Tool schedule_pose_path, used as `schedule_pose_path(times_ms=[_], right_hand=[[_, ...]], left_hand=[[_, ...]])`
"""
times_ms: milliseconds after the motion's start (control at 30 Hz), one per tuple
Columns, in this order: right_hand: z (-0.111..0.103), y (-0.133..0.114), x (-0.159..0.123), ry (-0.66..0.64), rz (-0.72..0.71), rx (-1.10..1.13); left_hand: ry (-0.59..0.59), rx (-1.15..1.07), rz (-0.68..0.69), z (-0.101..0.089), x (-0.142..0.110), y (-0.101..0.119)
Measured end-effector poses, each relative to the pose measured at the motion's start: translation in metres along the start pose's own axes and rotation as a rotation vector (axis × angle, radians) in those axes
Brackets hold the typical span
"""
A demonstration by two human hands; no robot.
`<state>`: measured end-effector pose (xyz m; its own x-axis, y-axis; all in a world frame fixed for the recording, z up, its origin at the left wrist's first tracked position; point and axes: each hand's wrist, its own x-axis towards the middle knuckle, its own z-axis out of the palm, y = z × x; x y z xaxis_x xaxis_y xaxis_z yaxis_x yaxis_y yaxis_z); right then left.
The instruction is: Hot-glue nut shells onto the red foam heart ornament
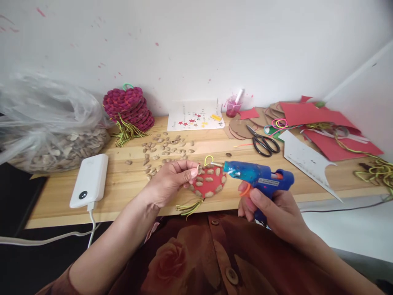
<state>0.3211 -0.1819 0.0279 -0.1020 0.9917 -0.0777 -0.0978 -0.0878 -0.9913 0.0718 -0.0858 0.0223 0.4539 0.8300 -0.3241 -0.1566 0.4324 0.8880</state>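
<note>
My left hand (170, 180) pinches a peanut shell (199, 169) between thumb and fingertips. In my right hand (273, 213) is a blue hot glue gun (253, 174), its metal nozzle pointing left toward that shell, with fingers near the orange trigger. Below and between the hands lies a round red disc (206, 189) with peanut shells on its face and around its rim. A yellow loop stands at the disc's top, and a yellow-green tassel (190, 208) hangs at its bottom. Many loose peanut shells (167, 148) are scattered on the wood behind my left hand.
At left are a plastic bag of shells (61, 143) and a white power bank (90, 180) with a cable. Behind stand purple shell ornaments (129, 106), a sticker sheet (195, 116) and a cup (234, 107). Scissors (264, 143), cardboard discs (242, 128) and red card (319, 114) lie right.
</note>
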Motion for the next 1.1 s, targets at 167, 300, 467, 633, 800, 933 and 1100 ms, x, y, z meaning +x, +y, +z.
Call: schedule_pose_path(times_ms=[167,300,467,633,800,933,1100], right_hand=[[0.0048,-0.0017,-0.0011,-0.065,-0.007,-0.073],[0.0047,0.0022,-0.0005,-0.09,0.003,-0.126],[0.0044,0.0051,0.0008,-0.102,0.008,-0.212],[0.0048,0.0056,0.003,-0.106,-0.027,-0.268],[0.0051,0.0045,0.0033,-0.091,-0.041,-0.317],[0.0061,0.0017,0.0038,-0.105,-0.058,-0.335],[0.007,0.0015,0.0049,-0.098,-0.059,-0.357]], left_hand=[[-0.052,-0.066,-0.033,0.0006,0.0,-0.0003],[-0.06,-0.067,-0.032,-0.0011,-0.0009,0.0],[-0.06,-0.077,-0.036,-0.0019,-0.0008,-0.0001],[-0.055,-0.072,-0.035,-0.0022,-0.0001,-0.0017],[-0.059,-0.066,-0.041,-0.0034,0.0002,-0.0023],[-0.069,-0.064,-0.025,-0.0037,0.0006,-0.0024],[-0.073,-0.072,-0.026,-0.0041,0.0007,-0.0034]])
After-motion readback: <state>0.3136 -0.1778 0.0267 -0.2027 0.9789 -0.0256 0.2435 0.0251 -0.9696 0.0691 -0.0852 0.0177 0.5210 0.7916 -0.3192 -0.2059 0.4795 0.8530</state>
